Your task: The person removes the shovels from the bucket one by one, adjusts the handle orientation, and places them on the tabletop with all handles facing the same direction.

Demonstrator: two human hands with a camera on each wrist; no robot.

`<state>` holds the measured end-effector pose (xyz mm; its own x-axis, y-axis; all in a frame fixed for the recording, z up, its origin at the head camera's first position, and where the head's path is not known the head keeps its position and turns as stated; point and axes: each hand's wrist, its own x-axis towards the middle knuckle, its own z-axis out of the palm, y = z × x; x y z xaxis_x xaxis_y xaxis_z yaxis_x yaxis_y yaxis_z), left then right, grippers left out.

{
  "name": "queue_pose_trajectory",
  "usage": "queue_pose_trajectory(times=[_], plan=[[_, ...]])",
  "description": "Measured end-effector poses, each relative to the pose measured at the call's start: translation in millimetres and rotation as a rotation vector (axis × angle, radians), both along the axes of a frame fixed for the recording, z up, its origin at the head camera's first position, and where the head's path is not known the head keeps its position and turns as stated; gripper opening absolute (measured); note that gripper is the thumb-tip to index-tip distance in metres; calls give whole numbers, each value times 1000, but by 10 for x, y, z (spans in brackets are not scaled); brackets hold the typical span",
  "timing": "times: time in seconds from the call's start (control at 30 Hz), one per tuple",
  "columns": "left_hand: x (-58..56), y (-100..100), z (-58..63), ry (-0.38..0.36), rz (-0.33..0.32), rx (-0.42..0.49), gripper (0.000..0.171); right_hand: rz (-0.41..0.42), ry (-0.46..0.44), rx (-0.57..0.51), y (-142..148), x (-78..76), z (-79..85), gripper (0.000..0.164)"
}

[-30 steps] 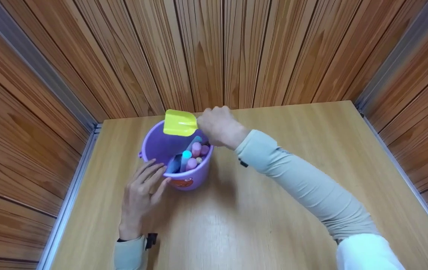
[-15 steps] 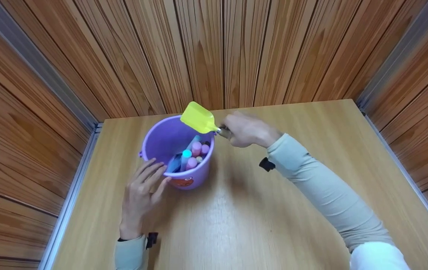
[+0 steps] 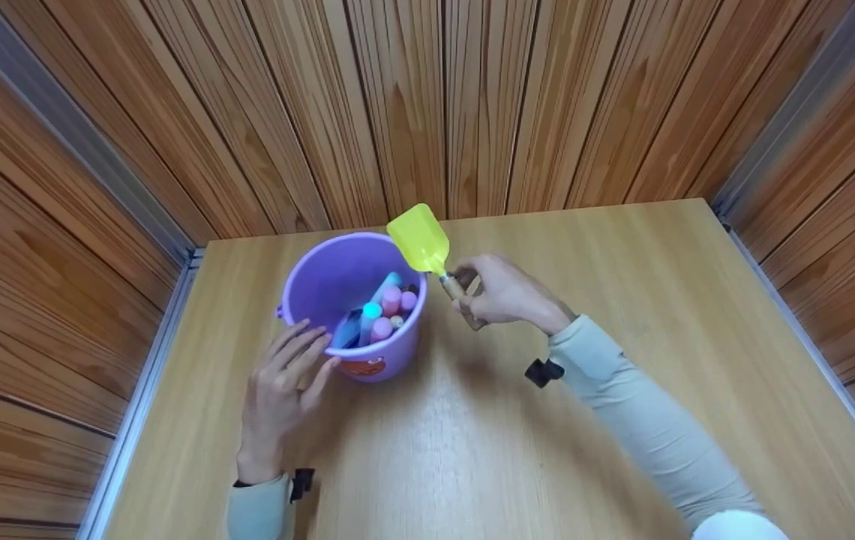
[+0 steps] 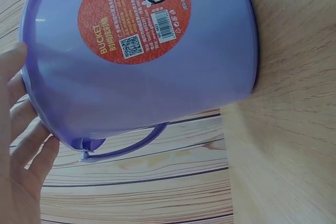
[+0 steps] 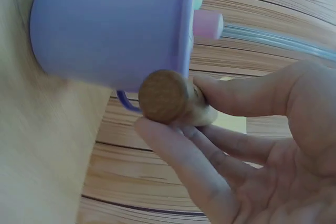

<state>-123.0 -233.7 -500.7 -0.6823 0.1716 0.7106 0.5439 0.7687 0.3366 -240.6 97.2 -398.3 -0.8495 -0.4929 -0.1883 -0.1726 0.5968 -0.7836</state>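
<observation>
In the head view a purple toy bucket (image 3: 394,360) stands upright on the table. My left hand (image 3: 274,401) rests along its near left rim, fingers fairly straight and fingertips at the edge. The left wrist view shows the bucket's wall (image 4: 131,87) and its red label (image 4: 136,17). My right hand (image 3: 506,292) pinches the wooden handle of a toy shovel (image 3: 420,236), whose yellow blade points up and back, overlapping the bucket's right rim. In the right wrist view the handle's round end (image 5: 164,97) faces the camera, between thumb and fingers.
Inside the bucket stand several pink-topped pieces (image 3: 382,328), a turquoise-topped one (image 3: 372,311) and a flat blue thing (image 3: 347,330). Wood-patterned panels (image 3: 412,112) enclose the table (image 3: 472,450) at the back and both sides.
From over the bucket, my right hand has moved right and toward me with the shovel; its blade has swung from pointing left to pointing up. My left hand stays at the rim.
</observation>
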Motion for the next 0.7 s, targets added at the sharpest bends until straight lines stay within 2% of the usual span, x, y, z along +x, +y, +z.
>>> queue_pose_trajectory(times=[0.2,0.4,0.53,0.7], plan=[[-7,-17,-4,25,-5,-26,44,-92,1,-175,-3,95,-292,37],[-14,-9,-4,0,0,-10,46,-184,-10,-346,44,169,-570,46],[-12,-3,-4,0,6,0,49,-216,-10,-416,53,211,-717,46],[-5,13,-6,-10,13,7,50,-247,-5,-451,57,257,-863,45]])
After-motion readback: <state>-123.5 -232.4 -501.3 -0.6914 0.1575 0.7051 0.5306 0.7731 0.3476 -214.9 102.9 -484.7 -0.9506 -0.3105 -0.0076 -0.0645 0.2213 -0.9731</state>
